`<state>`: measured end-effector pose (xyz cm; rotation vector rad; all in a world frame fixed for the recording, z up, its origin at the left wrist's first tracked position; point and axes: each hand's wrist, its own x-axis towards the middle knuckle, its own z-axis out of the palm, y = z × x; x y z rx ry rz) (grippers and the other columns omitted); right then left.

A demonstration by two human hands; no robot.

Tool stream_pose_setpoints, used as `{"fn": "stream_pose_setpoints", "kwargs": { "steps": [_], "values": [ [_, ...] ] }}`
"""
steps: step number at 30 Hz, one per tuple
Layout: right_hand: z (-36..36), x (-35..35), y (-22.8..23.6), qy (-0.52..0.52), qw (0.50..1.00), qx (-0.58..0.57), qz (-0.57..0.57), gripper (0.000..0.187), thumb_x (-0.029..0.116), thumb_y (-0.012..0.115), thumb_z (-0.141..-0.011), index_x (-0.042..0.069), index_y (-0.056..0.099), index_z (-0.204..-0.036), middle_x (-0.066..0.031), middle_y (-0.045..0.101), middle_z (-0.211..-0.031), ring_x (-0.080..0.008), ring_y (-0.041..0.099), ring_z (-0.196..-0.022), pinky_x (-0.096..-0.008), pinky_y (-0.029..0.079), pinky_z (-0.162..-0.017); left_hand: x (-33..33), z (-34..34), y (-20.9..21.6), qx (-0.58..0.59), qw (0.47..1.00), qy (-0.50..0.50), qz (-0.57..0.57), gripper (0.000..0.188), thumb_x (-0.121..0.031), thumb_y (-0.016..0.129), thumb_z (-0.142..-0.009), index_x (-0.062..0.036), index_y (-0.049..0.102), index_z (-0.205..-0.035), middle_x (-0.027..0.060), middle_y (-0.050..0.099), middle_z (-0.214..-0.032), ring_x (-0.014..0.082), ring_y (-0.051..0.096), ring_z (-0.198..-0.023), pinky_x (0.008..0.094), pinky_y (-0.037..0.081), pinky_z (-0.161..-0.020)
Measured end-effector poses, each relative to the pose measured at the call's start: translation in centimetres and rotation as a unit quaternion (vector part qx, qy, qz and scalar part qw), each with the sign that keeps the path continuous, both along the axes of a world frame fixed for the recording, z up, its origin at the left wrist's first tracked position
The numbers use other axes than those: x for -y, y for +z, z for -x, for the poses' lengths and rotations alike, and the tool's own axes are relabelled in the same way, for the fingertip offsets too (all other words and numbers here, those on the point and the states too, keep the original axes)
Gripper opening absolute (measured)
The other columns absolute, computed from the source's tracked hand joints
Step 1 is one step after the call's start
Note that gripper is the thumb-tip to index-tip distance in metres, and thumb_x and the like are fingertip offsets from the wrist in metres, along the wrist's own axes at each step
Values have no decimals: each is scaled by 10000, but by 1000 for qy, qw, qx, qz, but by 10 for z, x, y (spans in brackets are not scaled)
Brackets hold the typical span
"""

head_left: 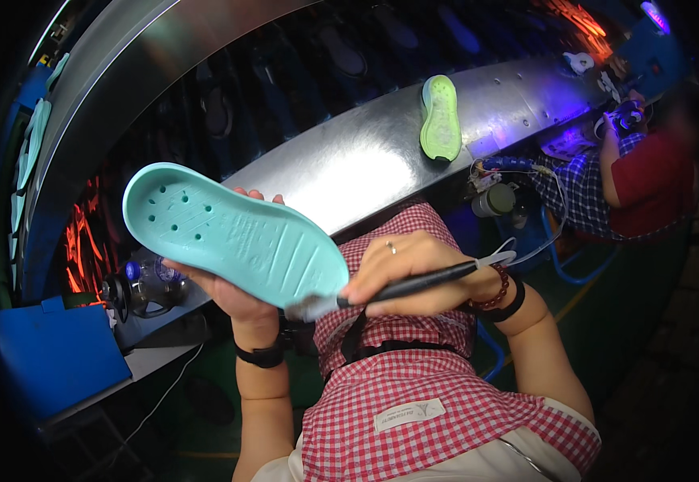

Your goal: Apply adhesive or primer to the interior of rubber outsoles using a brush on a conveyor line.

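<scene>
A turquoise shoe sole [241, 229] is tilted up in front of me, its hollow inner face with small holes and ridges turned toward me. My left hand [241, 299] grips it from beneath, with fingertips showing over the far edge. In my right hand [413, 269] is a brush [421, 283] with a black handle, a pale tube running from its end. The brush head, smeared by motion, is at the sole's near rim, by the end close to my right hand. Whether the bristles touch the rim, I cannot tell.
A lime-green sole [441, 120] lies on the metal ledge [325, 157], beyond which dark soles sit in a row. At left are a clear bottle [152, 285] and a blue box [68, 353]. A co-worker in a red top [654, 177] sits at right, near a lidded container [494, 201].
</scene>
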<state>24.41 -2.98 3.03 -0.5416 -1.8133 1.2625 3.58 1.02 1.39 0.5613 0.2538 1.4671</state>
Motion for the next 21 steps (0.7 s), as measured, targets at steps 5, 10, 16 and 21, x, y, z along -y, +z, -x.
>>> {"fn": "stream_pose_setpoints", "kwargs": {
  "steps": [5,10,16,21],
  "values": [
    [-3,-9,-11,7,969,-147,196,189,11,638,-762,0,627,-950,-99,627,-962,-158,591,-888,-270,480,-788,0,1,12,41,999,-10,-28,861,-724,322,-779,-42,330,-1305,163,460,-1192,308,456,-1096,498,337,-979],
    [20,0,-10,-10,889,-293,351,167,10,602,-801,-30,602,-964,-106,626,-945,-142,595,-868,-251,484,-784,22,-14,19,58,997,-15,54,747,-594,325,-852,-51,263,-1362,162,348,-1354,342,397,-1202,585,258,-1007],
    [24,12,-12,-73,983,-131,104,174,-4,636,-759,-8,623,-932,-109,632,-924,-153,610,-828,-236,482,-731,21,-19,0,146,986,-65,55,675,-549,309,-870,-81,288,-1357,144,381,-1337,365,426,-1173,590,293,-987],
    [15,1,1,-87,980,-99,149,178,-39,625,-730,-36,628,-909,-168,630,-937,-242,616,-897,-319,490,-806,14,-18,-1,84,991,-106,24,567,-510,401,-864,-132,434,-1285,106,455,-1284,300,446,-1124,545,283,-950]
  ]
}}
